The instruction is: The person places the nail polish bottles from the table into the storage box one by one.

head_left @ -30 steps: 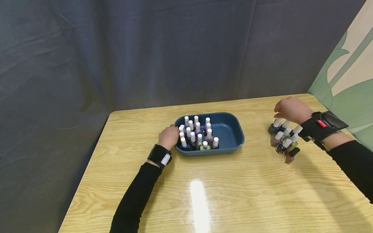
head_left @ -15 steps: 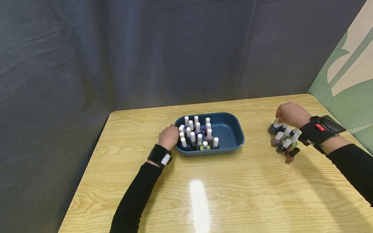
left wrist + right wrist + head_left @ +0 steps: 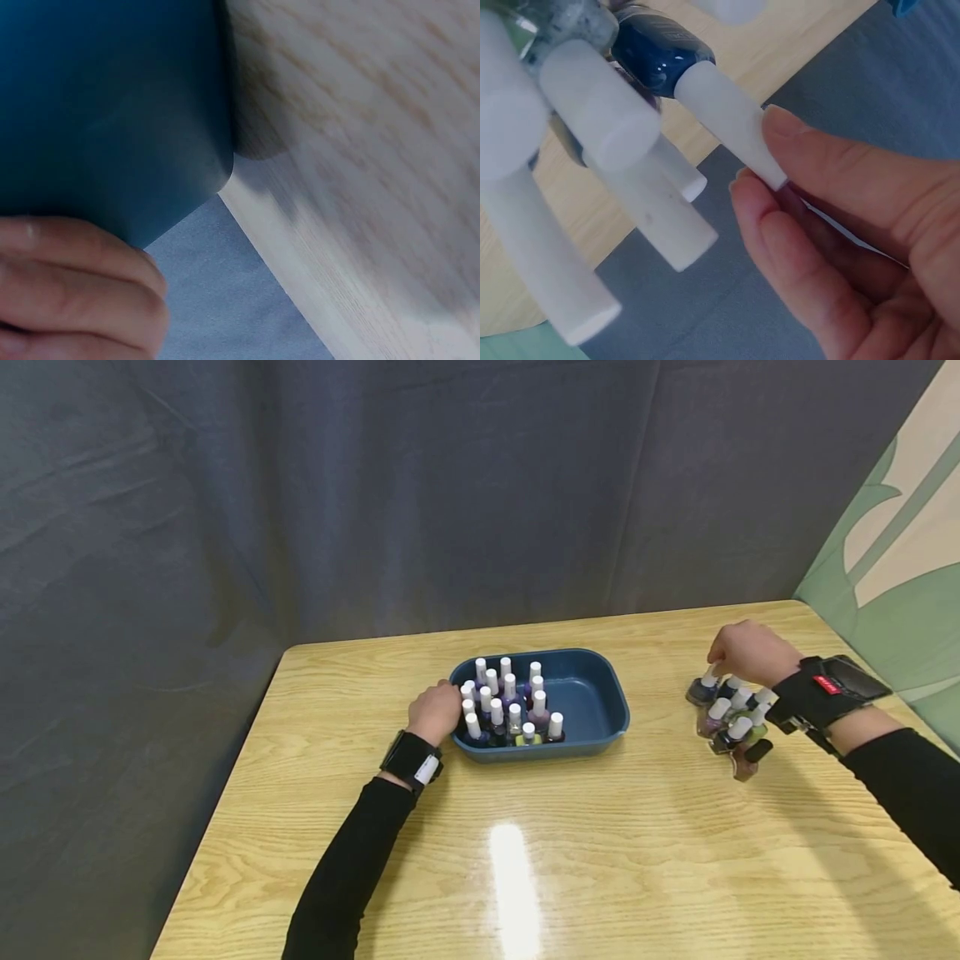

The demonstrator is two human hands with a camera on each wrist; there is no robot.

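A blue tray [image 3: 592,693] sits mid-table, its left half filled with several upright nail polish bottles [image 3: 510,706] with white caps. My left hand [image 3: 448,703] holds the tray's left end, its curled fingers [image 3: 82,277] lying against the outer wall of the tray [image 3: 112,97]. On the right stands a loose cluster of bottles [image 3: 731,722]. My right hand [image 3: 716,667] hovers over its far left side. There it pinches the white cap [image 3: 727,124] of a dark blue bottle [image 3: 660,52] between thumb and fingers [image 3: 795,240].
The wooden table [image 3: 525,860] ends close behind the tray at a dark curtain [image 3: 375,485]. A green and white wall [image 3: 892,552] borders the right side. A black-capped bottle [image 3: 750,756] lies at the cluster's near edge.
My right hand has come down onto the cluster and closed on the dark blue bottle's cap, nudging that bottle slightly left. The left hand and tray have stayed still.
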